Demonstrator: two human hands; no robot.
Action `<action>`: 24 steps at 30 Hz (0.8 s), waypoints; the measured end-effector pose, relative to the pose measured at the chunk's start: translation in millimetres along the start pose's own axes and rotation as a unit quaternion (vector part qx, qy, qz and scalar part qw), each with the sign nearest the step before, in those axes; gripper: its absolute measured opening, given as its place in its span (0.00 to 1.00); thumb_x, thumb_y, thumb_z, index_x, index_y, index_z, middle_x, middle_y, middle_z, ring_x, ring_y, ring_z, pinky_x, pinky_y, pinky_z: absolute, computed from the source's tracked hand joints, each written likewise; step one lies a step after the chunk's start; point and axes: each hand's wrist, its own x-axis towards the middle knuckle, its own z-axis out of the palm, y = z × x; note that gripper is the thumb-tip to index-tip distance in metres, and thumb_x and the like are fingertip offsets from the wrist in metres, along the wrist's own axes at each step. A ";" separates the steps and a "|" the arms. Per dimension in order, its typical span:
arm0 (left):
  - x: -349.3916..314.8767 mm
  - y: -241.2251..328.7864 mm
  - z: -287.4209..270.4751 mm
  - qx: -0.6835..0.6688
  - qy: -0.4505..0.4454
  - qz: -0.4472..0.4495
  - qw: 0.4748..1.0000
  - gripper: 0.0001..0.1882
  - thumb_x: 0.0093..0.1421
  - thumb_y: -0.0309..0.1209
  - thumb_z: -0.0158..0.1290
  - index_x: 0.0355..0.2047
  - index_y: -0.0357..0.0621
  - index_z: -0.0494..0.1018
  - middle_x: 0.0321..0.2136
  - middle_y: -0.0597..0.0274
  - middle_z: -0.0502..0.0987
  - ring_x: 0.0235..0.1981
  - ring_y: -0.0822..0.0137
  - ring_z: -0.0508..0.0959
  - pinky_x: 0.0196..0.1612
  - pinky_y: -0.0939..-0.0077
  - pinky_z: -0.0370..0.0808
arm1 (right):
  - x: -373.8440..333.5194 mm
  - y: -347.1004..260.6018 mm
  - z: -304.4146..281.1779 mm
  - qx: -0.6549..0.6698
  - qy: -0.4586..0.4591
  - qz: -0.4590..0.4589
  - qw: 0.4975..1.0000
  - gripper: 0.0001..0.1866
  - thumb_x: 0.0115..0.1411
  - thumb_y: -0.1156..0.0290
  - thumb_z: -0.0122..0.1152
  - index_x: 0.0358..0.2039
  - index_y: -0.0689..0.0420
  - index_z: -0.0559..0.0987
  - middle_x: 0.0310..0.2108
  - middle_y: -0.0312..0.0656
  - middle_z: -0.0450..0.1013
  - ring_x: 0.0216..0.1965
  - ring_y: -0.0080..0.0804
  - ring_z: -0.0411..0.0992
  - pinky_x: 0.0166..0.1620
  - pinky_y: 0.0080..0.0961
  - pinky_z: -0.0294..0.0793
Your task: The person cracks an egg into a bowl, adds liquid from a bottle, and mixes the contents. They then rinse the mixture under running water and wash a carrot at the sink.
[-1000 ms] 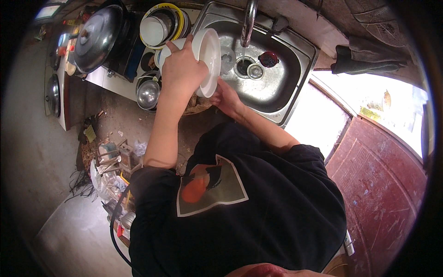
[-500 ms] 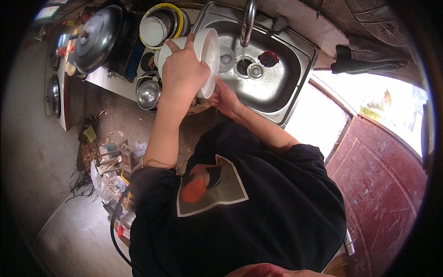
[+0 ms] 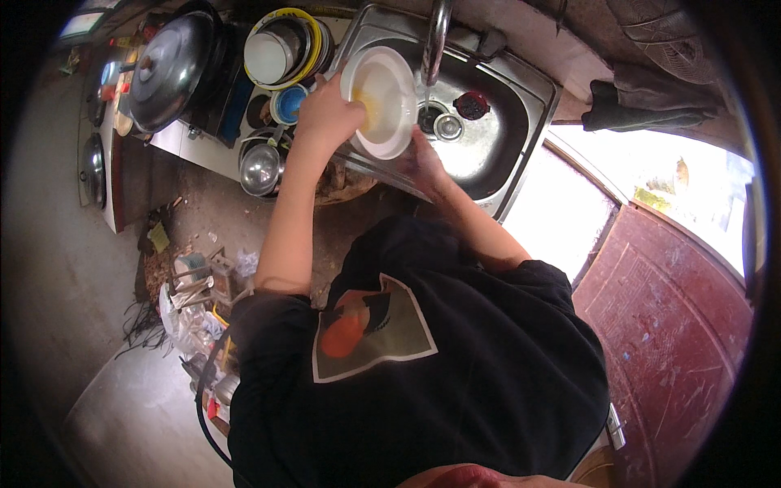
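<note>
A white bowl (image 3: 389, 89) is tilted over the left side of the steel sink (image 3: 491, 172), its inside facing up and showing a yellowish patch. My left hand (image 3: 327, 120) grips its left rim, thumb over the edge. My right hand (image 3: 426, 167) is at the bowl's lower right edge, fingers partly hidden and slightly blurred. A thin stream of water runs from the faucet (image 3: 438, 39) just right of the bowl. Below the stream are the drain (image 3: 426, 114) and a round metal strainer (image 3: 447, 128). A dark red round object (image 3: 472, 104) lies farther right in the sink.
Left of the sink stand stacked bowls with a yellow-rimmed basin (image 3: 311, 49), a blue bowl (image 3: 288, 104) and a metal bowl (image 3: 261, 168). A large lidded wok (image 3: 167, 73) sits farther left. Dark cloths (image 3: 651, 102) hang at the right.
The white bowl has turned so its inside faces up and has shifted slightly right, both hands moving with it. The blue bowl behind it has come into view.
</note>
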 end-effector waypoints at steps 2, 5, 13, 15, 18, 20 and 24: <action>6.5 -12.4 20.7 -0.048 0.002 -0.014 0.999 0.28 0.48 0.33 0.50 0.52 0.44 0.68 0.43 0.44 0.76 0.44 0.44 0.76 0.50 0.58 0.71 | 2.2 -14.4 -19.7 -0.025 0.014 -0.056 0.998 0.20 0.67 0.46 0.41 0.28 0.46 0.70 0.18 0.25 0.56 0.18 0.18 0.50 0.22 0.20 0.49; 13.3 -29.9 51.6 -0.109 -0.026 -0.067 0.991 0.27 0.50 0.34 0.54 0.52 0.41 0.69 0.44 0.46 0.76 0.45 0.51 0.77 0.48 0.64 0.72 | -4.6 -35.2 -46.0 -0.082 0.008 -0.068 0.994 0.22 0.68 0.46 0.39 0.23 0.47 0.66 0.15 0.25 0.52 0.16 0.17 0.48 0.20 0.20 0.47; 9.9 -22.9 94.0 -0.400 -0.081 -0.163 0.898 0.37 0.49 0.32 0.58 0.61 0.52 0.59 0.45 0.55 0.75 0.41 0.61 0.79 0.30 0.67 0.80 | -12.8 -73.4 -67.9 -0.255 0.072 -0.143 0.954 0.30 0.68 0.44 0.36 0.15 0.51 0.64 0.12 0.30 0.57 0.14 0.20 0.53 0.19 0.22 0.52; 5.4 -20.8 98.8 -0.446 -0.054 -0.147 0.881 0.40 0.49 0.26 0.56 0.63 0.54 0.56 0.45 0.58 0.74 0.39 0.66 0.79 0.26 0.72 0.81 | -11.8 -78.1 -70.1 -0.304 0.086 -0.153 0.936 0.31 0.68 0.44 0.36 0.14 0.52 0.64 0.12 0.31 0.58 0.14 0.21 0.54 0.19 0.22 0.53; 3.8 -23.0 113.8 -0.504 -0.014 -0.174 0.846 0.36 0.48 0.22 0.53 0.60 0.50 0.60 0.43 0.57 0.74 0.35 0.67 0.79 0.25 0.72 0.80 | -7.9 -88.5 -74.4 -0.365 0.082 -0.148 0.915 0.33 0.68 0.43 0.36 0.15 0.55 0.67 0.13 0.33 0.61 0.16 0.22 0.58 0.21 0.24 0.57; 4.8 -28.7 124.8 -0.530 -0.011 -0.177 0.829 0.33 0.48 0.22 0.53 0.57 0.47 0.62 0.43 0.57 0.74 0.38 0.64 0.79 0.28 0.71 0.81 | -6.2 -96.9 -74.9 -0.420 0.090 -0.142 0.892 0.33 0.67 0.43 0.37 0.17 0.58 0.70 0.15 0.34 0.64 0.18 0.24 0.61 0.24 0.24 0.61; 4.4 -35.3 145.1 -0.569 0.013 -0.198 0.798 0.27 0.46 0.21 0.53 0.50 0.45 0.67 0.39 0.59 0.75 0.35 0.63 0.80 0.28 0.70 0.81 | -10.9 -122.2 -64.5 -0.537 0.139 -0.145 0.820 0.30 0.66 0.46 0.42 0.27 0.62 0.77 0.22 0.44 0.74 0.27 0.33 0.72 0.35 0.30 0.70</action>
